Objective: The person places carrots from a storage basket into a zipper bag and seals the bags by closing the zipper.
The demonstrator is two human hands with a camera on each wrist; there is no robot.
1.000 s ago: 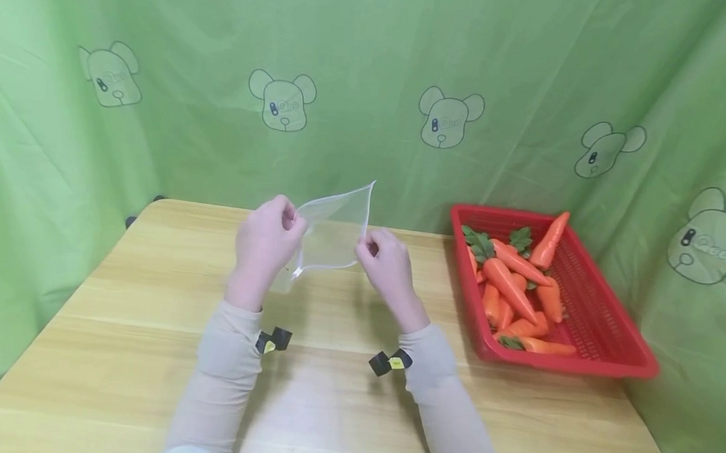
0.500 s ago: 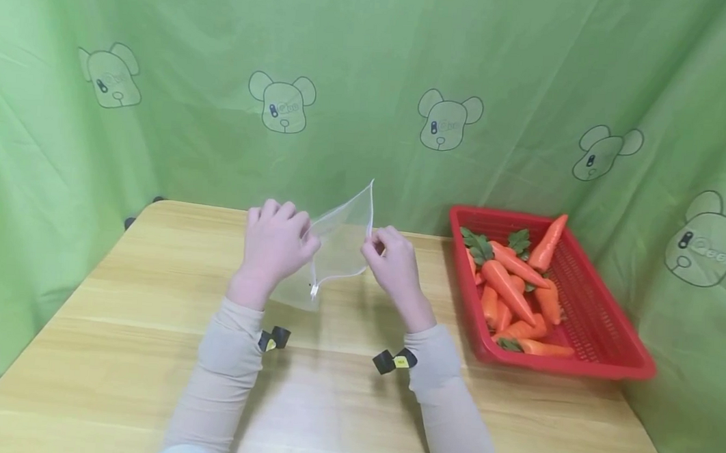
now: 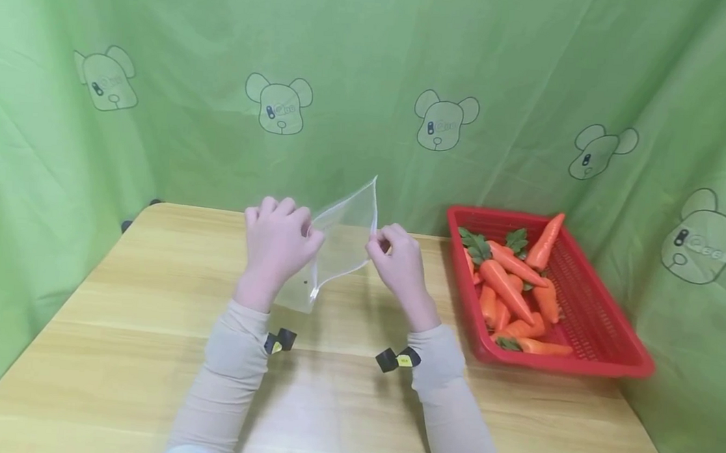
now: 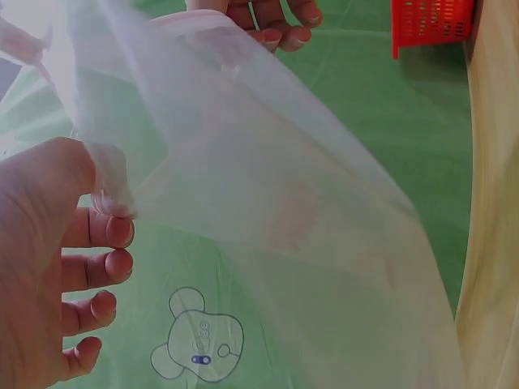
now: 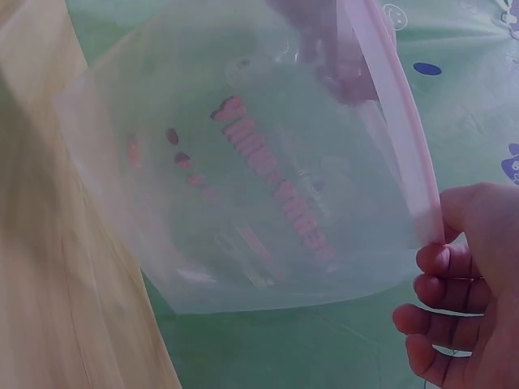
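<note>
Between both hands a translucent zip bag (image 3: pixel 342 242) hangs above the table, its mouth spread apart and its white zip edge facing up. A small slider (image 3: pixel 314 293) sits on the near end of that edge. My left hand (image 3: pixel 278 246) pinches one side of the mouth between thumb and forefinger. On the opposite side, my right hand (image 3: pixel 400 266) pinches the rim the same way. Pink lettering (image 5: pixel 276 178) shows on the bag in the right wrist view. In the left wrist view the bag's film (image 4: pixel 268 178) covers part of the scene behind it.
To the right stands a red plastic basket (image 3: pixel 605 314) holding several orange carrots (image 3: pixel 507 289), some with green leaves. Both rest on a wooden table (image 3: pixel 116 350). A green curtain (image 3: pixel 359 62) with bear heads hangs behind and at the sides.
The left hand has turned, its knuckles now facing up, and shifted slightly right while keeping the bag. The slider end of the bag has swung right and lower. The right hand has moved slightly right.
</note>
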